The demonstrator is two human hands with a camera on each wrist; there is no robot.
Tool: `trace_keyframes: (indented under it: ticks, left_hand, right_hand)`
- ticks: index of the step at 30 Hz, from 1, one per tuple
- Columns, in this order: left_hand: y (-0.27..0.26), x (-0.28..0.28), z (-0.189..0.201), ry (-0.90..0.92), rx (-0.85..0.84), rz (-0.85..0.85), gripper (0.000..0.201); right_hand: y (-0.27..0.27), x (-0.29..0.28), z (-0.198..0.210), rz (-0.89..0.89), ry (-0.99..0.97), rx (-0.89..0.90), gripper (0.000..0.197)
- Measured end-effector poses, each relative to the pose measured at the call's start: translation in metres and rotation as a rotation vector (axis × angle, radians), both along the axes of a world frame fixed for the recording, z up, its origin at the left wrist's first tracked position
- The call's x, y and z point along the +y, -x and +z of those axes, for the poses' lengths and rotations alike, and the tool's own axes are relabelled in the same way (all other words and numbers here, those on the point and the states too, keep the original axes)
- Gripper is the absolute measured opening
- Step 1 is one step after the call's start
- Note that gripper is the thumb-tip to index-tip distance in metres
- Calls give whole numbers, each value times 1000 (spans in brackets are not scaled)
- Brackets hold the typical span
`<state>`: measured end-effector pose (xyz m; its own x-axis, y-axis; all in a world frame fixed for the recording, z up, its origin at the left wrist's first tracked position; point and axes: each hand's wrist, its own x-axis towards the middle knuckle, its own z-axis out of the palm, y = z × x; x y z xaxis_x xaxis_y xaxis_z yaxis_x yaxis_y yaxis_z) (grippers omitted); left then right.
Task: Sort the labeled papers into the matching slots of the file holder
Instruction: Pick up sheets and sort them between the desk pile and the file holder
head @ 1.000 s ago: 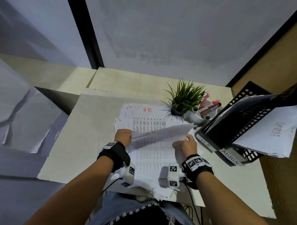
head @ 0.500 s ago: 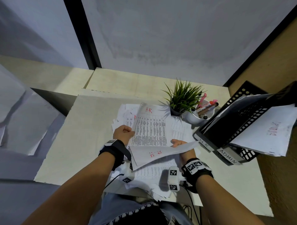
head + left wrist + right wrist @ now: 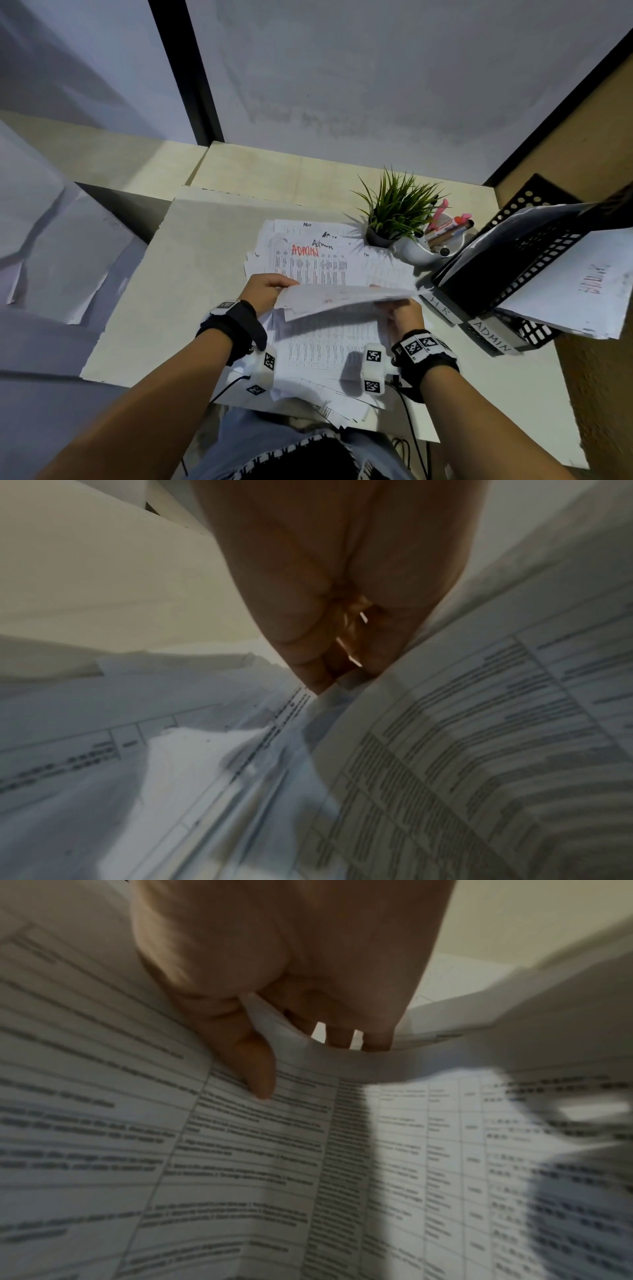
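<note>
A small potted grass plant (image 3: 394,212) in a dark pot stands on the pale desk (image 3: 191,274), and touching its right side sits a white cup (image 3: 419,251) of pens (pink-capped markers among them).

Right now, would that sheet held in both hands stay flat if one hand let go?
Probably not. The sheet already bows between the left hand and right hand, so it looks thin and floppy. It curls over the right fingers, so it likely creases easily.

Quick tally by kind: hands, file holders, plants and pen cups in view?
Hands: 2, left hand and right hand, both holding lifted sheets
File holder: 1
Plant: 1
Pen cup: 1
Total: 5
</note>
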<state>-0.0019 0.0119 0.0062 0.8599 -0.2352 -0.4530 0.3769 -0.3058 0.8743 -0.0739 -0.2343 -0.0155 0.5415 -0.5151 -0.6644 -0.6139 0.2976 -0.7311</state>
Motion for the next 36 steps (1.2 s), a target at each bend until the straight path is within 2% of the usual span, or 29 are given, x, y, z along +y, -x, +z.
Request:
trace_keyframes:
  ticks: [2, 5, 7, 10, 13, 15, 17, 19, 21, 24, 25, 28, 30, 32, 33, 34, 36]
  left_hand:
    - [-1, -3, -4, 21, -2, 45, 29]
    - [-1, 0, -11, 74, -6, 150, 30]
    - [1, -1, -10, 108, 21, 219, 26]
    - [4, -5, 2, 203, 121, 201, 24]
    - [1, -9, 12, 307, 255, 124, 43]
    - [-4, -14, 21, 140, 161, 21, 64]
    - [-6, -23, 36, -50, 8, -55, 95]
    - [-10, -30, 52, -16, -114, 0, 110]
    - [-13, -33, 70, 103, -168, 31, 98]
    - [-13, -36, 92, 141, -263, 43, 50]
    - [-10, -36, 97, 200, -269, 65, 40]
    - [2, -38, 99, 261, -325, 73, 38]
    - [12, -38, 95, 207, -308, 60, 33]
    - [19, -40, 82, 116, -255, 38, 19]
    - [23, -43, 77, 75, -207, 10, 19]
    - [25, -45, 72, 50, -155, -5, 29]
    - [28, -47, 69, 8, -92, 30, 30]
  right_hand:
    - [9, -3, -8, -12, 77, -18, 18]
    - [15, -2, -4, -118, -24, -84, 20]
    - [18, 3, 7, -138, -114, -201, 30]
    - [21, 7, 17, -114, -220, -313, 34]
    - [13, 6, 33, -86, -233, -370, 33]
    - [8, 3, 47, -39, -192, -410, 26]
    - [3, -2, 60, 8, -161, -452, 24]
    - [1, -7, 75, 97, -142, -495, 24]
    - [-1, -10, 92, 189, -88, -524, 24]
    - [-3, -12, 113, 235, 13, -603, 25]
    - [-3, -12, 117, 233, 31, -620, 24]
    - [1, -9, 120, 202, 58, -653, 29]
    - [6, -1, 114, 165, 70, -620, 33]
    - [13, 10, 101, 131, 25, -543, 43]
    - [17, 16, 93, 111, -12, -506, 49]
    - [21, 22, 87, 88, -29, -480, 52]
    - [26, 28, 79, 69, 23, -448, 46]
